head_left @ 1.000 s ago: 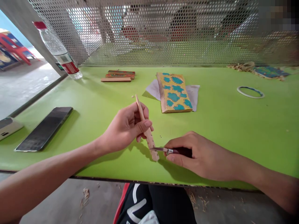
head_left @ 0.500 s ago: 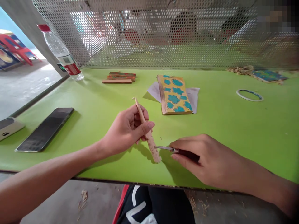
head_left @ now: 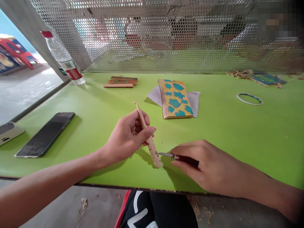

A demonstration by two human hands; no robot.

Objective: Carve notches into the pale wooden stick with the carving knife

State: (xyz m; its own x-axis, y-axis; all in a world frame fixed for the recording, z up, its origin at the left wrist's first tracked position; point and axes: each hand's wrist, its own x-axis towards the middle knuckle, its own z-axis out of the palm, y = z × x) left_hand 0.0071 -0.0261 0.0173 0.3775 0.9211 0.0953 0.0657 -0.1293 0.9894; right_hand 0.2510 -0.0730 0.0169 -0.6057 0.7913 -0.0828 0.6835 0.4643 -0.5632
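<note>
Table [head_left: 225,126] is spreading green below one mesh screen [head_left: 147,60], which is standing along its far edge. Of two hands over the near half, the left hand [head_left: 129,133] is curling closed around a stick [head_left: 152,150], and the right hand [head_left: 206,164] is keeping a narrow grip on the dark handle of a knife [head_left: 176,157]. The stick is sitting between the hands, its long axis slanting from far left to near right, its notched end pointing toward the near edge. The knife is lying nearly crosswise, its tip meeting or almost meeting the stick's right side; I cannot tell which. The left hand is gripping the stick itself, while the right is reaching it only through the knife.

Around them, one patterned board [head_left: 174,103] is resting on paper [head_left: 193,101], one bottle [head_left: 63,58] is standing far left, one phone [head_left: 47,134] is lying nearer, at least three strips [head_left: 118,85] are lying together, and one ring [head_left: 248,102] is lying on the right.
</note>
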